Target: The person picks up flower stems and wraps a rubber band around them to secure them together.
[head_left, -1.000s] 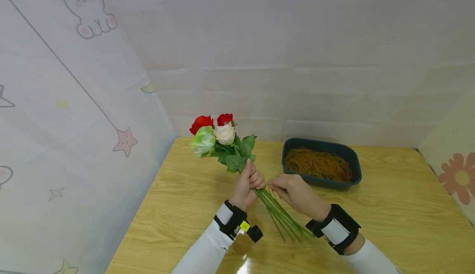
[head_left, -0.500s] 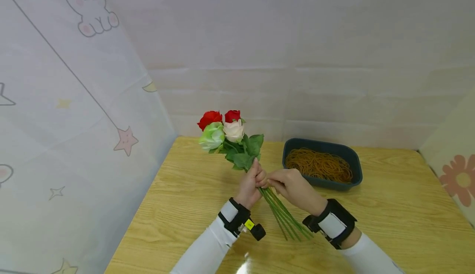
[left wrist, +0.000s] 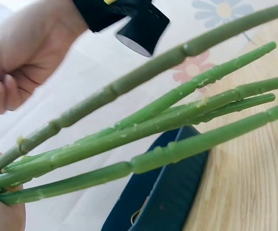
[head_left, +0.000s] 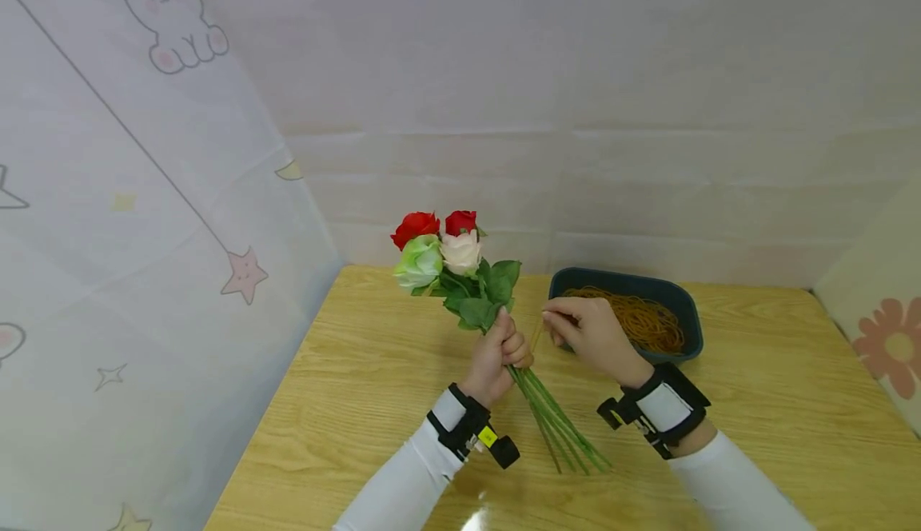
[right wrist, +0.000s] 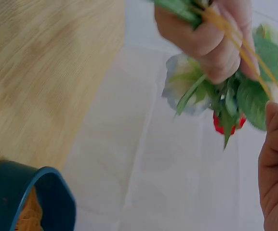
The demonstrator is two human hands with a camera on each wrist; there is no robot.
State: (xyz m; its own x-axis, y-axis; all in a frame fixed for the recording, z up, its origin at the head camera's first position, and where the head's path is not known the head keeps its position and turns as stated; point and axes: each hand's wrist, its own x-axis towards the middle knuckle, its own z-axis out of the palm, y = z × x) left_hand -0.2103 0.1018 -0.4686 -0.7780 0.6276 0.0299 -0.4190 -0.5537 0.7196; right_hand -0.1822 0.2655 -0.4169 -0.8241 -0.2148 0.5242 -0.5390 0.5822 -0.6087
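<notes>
Plastic-looking stems are fanning over the table, probably light and stiff; the left hand is gripping them, fingers wrapped below the leaves, a sound hold; the right hand is pinching a springy-looking rubber band; rose heads, likely crushable, are leaning farther off, left of the tub

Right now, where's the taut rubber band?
Right wrist view, upper right: the rubber band spans from the green stems at the left hand to the right hand.
</notes>
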